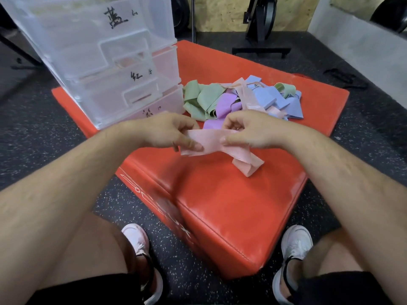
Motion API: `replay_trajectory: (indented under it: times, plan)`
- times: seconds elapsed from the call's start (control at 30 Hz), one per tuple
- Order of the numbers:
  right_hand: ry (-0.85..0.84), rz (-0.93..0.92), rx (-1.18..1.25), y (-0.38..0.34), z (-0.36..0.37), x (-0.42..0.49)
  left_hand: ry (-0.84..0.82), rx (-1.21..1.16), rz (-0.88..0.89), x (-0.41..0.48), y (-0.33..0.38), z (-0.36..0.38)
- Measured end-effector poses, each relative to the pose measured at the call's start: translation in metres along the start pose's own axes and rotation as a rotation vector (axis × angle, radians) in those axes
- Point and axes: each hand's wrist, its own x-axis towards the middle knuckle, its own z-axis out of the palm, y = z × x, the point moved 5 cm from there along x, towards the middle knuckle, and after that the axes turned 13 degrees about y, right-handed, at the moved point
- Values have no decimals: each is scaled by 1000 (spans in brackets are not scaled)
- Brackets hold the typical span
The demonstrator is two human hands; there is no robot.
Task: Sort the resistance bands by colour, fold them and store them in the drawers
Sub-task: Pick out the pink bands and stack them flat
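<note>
Pink band — limp, stretchy — we pinch it in both left hand and right hand; flat ends fold best.

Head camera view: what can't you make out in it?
In the head view:
- Drawer unit: top cut off by the picture's upper edge; contents blurred behind frosted plastic.
- Bottom drawer label: partly covered by the left hand.
- Pile of bands: count unclear, as upper bands cover lower ones.
- Pink band: parts hidden inside the grip of the left hand and right hand.
</note>
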Motion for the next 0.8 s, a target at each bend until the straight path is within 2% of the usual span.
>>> replay_trajectory:
  times: [0.07, 0.13, 0.23, 0.33, 0.43, 0.53, 0.67, 0.73, 0.8]
  plan:
    - [5, -12, -49, 2, -1, 0, 64, -11, -3, -2, -1, -4]
    - [-70, 27, -27, 3, 6, -4, 135, -45, 8, -4, 2, -8]
    - [-201, 127, 280, -5, 21, -7, 211, -126, 48, -3, 7, -10]
    - [-194, 179, 573, -17, 33, 0, 179, -184, 85, -3, 7, -8]
    - [-141, 218, 674, -18, 42, 10, 164, -279, 86, -6, 7, -11]
    - [-60, 252, 705, -12, 48, 13, 182, -394, 103, -9, 10, -15]
    - [-149, 203, 648, -13, 60, 8, 130, -451, 90, -16, 7, -17]
    - [-89, 174, 540, -13, 62, 9, 95, -456, 55, -18, 5, -17]
    - [14, 135, 437, -11, 60, 12, 155, -417, 11, -20, 3, -18]
